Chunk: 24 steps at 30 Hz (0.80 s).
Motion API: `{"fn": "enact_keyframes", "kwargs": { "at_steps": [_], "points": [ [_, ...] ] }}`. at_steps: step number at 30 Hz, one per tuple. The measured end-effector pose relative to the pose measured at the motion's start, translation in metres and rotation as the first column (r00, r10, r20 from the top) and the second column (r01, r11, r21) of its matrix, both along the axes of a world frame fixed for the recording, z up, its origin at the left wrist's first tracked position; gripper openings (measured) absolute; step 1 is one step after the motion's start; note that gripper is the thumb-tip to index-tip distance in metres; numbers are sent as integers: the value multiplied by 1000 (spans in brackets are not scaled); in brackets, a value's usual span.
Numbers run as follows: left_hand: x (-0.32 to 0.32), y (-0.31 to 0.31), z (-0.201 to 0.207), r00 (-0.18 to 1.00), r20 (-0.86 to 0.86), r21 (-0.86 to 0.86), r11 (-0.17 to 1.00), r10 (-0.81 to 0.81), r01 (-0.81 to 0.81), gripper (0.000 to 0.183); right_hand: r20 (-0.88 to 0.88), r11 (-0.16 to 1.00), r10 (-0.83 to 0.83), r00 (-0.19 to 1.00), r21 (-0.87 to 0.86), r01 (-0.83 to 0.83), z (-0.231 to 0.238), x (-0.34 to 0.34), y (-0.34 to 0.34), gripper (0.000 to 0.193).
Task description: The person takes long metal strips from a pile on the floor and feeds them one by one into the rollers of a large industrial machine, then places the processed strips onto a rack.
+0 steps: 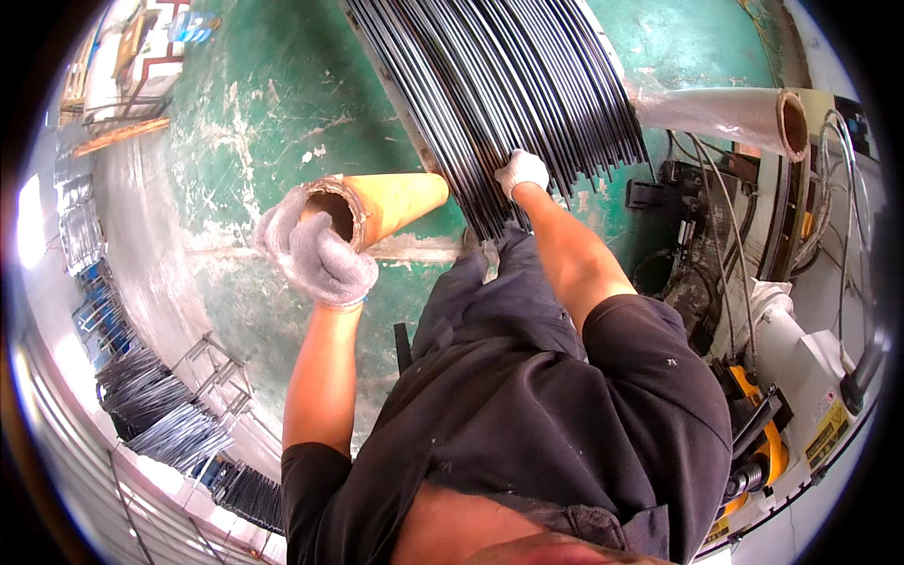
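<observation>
My left hand (320,254), in a grey knit glove, grips the open rim of a yellow-brown cardboard tube (405,202), with the fingers hooked over its edge. The tube lies slanted, its far end close to the left side of a wide row of long, thin black metal rods (490,85). My right hand (523,173), in a white glove, is closed over the near ends of these rods, among those left of the middle. Its fingertips are hidden, so how many rods it holds does not show.
At the right, a plastic-wrapped tube (725,118) sticks out beside the rods, near a machine (683,235) with cables. A white cabinet (810,405) stands at lower right. Bundles of rods (174,414) fill racks on the left. The green floor (273,113) is worn.
</observation>
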<state>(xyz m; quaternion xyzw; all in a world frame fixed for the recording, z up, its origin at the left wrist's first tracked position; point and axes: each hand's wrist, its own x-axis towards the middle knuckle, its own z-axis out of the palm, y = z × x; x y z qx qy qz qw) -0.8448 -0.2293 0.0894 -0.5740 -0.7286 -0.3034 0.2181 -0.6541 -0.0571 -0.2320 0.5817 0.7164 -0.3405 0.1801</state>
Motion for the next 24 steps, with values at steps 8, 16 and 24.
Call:
{"fn": "enact_keyframes", "kwargs": {
  "at_steps": [8, 16, 24],
  "points": [
    [3, -5, 2, 1000, -23, 73, 997, -11, 13, 11, -178, 931, -86, 980, -364, 16, 54, 21, 26, 59],
    [13, -5, 18, 1000, 6, 101, 995, 5, -5, 12, -180, 931, -216, 960, -333, 147, 116, 43, 9, 60],
    [112, -73, 26, 905, 257, 7, 937, -340, 350, 21, -383, 719, -580, 719, -655, 231, 161, 127, -61, 32]
  ]
}}
